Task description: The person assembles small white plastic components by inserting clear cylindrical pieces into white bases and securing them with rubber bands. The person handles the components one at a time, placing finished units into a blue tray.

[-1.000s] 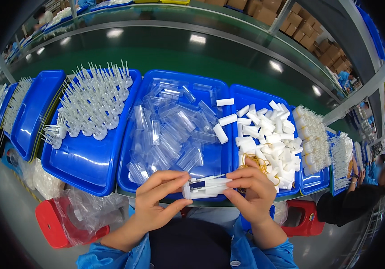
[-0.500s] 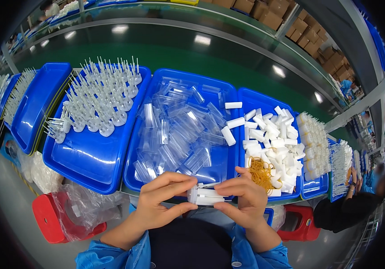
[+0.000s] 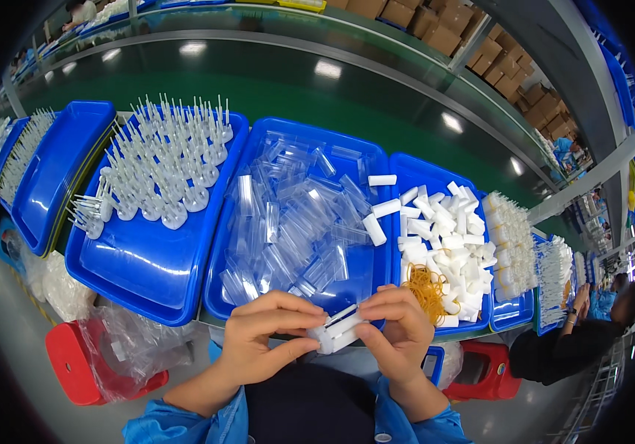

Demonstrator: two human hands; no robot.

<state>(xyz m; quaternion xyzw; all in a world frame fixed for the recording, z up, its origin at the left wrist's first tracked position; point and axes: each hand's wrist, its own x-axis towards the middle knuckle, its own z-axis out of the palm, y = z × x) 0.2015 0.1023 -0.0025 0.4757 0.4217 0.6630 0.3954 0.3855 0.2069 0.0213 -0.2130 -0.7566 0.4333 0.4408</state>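
My left hand (image 3: 269, 333) pinches the round, pale base of a white plastic assembly (image 3: 340, 331) in front of my body. At its other end, the fingertips of my right hand (image 3: 397, 325) close on the white pieces set along its thin stems. The assembly lies tilted, its right end higher. Just beyond my hands is a blue tray (image 3: 223, 305) of clear plastic sleeves (image 3: 295, 229). Nearest to my right hand are tan rubber bands (image 3: 425, 292), heaped beside white foam-like blocks (image 3: 447, 229) in another blue tray (image 3: 399, 164).
Left of the sleeves, a blue tray (image 3: 132, 274) carries round-based white parts (image 3: 162, 170) with upright stems. Banded white bundles (image 3: 509, 237) stand at the right. Red stools (image 3: 73, 362) are below the table edge. A co-worker (image 3: 580, 333) sits at far right; a green conveyor (image 3: 280, 81) runs behind.
The assembly has turned from nearly level to tilted, its right end raised. My right hand has shifted slightly left with it. The whole view has shifted slightly.
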